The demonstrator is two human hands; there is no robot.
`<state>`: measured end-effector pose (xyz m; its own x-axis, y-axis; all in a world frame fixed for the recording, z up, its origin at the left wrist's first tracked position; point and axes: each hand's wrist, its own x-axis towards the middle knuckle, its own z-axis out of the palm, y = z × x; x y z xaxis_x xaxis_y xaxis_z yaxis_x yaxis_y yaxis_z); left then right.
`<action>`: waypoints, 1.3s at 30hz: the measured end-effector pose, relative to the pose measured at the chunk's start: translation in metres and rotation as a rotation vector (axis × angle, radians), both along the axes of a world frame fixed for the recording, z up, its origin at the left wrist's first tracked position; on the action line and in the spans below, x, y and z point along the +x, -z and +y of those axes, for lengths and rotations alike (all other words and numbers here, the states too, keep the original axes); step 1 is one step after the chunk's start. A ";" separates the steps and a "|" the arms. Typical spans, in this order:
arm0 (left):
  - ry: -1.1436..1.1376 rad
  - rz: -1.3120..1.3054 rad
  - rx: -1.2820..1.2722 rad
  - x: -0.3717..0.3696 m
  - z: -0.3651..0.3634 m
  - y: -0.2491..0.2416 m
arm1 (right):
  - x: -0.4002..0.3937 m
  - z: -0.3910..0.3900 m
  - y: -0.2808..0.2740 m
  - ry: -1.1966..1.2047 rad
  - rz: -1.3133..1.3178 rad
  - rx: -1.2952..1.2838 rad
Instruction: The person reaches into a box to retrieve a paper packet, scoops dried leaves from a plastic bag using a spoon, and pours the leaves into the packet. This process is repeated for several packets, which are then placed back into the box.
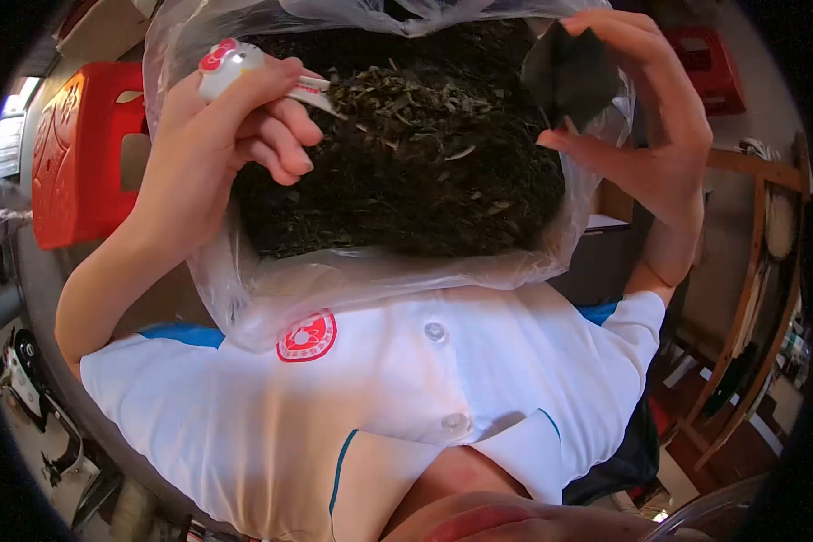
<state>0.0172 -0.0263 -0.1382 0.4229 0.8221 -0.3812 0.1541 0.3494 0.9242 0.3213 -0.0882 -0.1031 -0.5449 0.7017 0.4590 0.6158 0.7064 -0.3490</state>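
My left hand (230, 126) is closed on a white tweezer-like tool (314, 88) with a cat-head end and a red bow. The tool's narrow tips point right, over dark dried leaves (406, 172). These leaves, some lighter and chopped on top, fill a clear plastic bag (379, 275) in front of my chest. At the bag's upper right, my right hand (664, 108) grips a thin, dark, pouch-like piece (574, 77) between its thumb below and fingers above. What is inside that piece, if anything, is hidden.
A red plastic stool (77, 154) stands to the left, and another red plastic item (709, 68) is at the upper right. On the right is a wooden frame (754, 298). A scooter-like vehicle (41, 388) shows at the lower left. An open carton (610, 208) is beside the bag.
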 end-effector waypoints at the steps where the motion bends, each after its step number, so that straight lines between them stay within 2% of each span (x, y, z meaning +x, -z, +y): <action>1: -0.027 -0.001 0.005 -0.003 -0.001 -0.003 | -0.003 0.002 0.002 -0.009 0.016 -0.028; 4: -0.098 0.047 0.016 -0.019 0.002 -0.004 | -0.008 0.005 0.010 -0.007 0.045 -0.115; 6: -0.165 0.046 0.060 -0.024 0.002 -0.005 | -0.014 0.004 0.011 0.051 -0.045 -0.125; 13: -0.098 -0.079 0.109 -0.041 0.008 -0.013 | -0.031 0.012 0.019 0.060 -0.132 -0.157; 17: -0.101 -0.047 0.110 -0.029 0.005 -0.016 | -0.029 0.011 0.011 0.012 -0.169 -0.305; 28: -0.109 0.104 0.275 -0.017 0.016 -0.028 | -0.040 0.009 0.009 0.116 -0.255 -0.353; 39: 0.016 0.243 0.334 -0.003 0.017 -0.029 | -0.044 0.007 0.005 0.202 -0.280 -0.409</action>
